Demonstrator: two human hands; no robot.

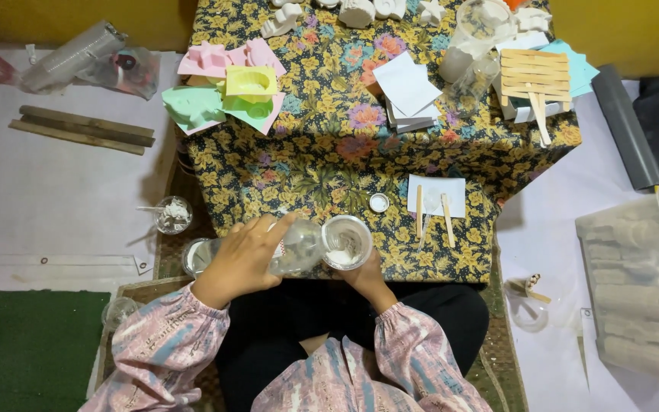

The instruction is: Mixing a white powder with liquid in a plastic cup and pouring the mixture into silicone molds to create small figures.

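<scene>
The left hand [242,255] has its grip closed round a clear bottle [299,248], tipped on its side with its mouth at the rim of a clear cup [347,243]; the right hand [365,276] holds that cup from below, fingers wrapped under it, and white powder lies in the cup's bottom; both sit at 6 o'clock on the desk [329,152], just at its near edge above the lap

Risk, as I judge it: the bottle lies close to level, so a little more tilt could send the contents out in a rush and over the cup's rim onto the cloth or the lap; the cup is held in the air at the desk's edge, so a slack grip would drop it; a small white cap [379,202] at 12 o'clock from the cup could be knocked off by a sleeve

The desk is low, draped in a yellow floral cloth; at 1 o'clock from the cup a white paper [436,194] bears wooden sticks [447,217]; further up lie more paper sheets [408,88], a stack of sticks [534,76], white casts along the far edge, and pastel moulds [230,88] at 11 o'clock; a small cup of white paste [173,215] stands on the floor at 9 o'clock; the floor is covered in pale sheeting, with a green mat at 8 o'clock, wooden slats at 10 o'clock, a clear bin [638,282] at 3 o'clock, and a yellow wall behind
</scene>
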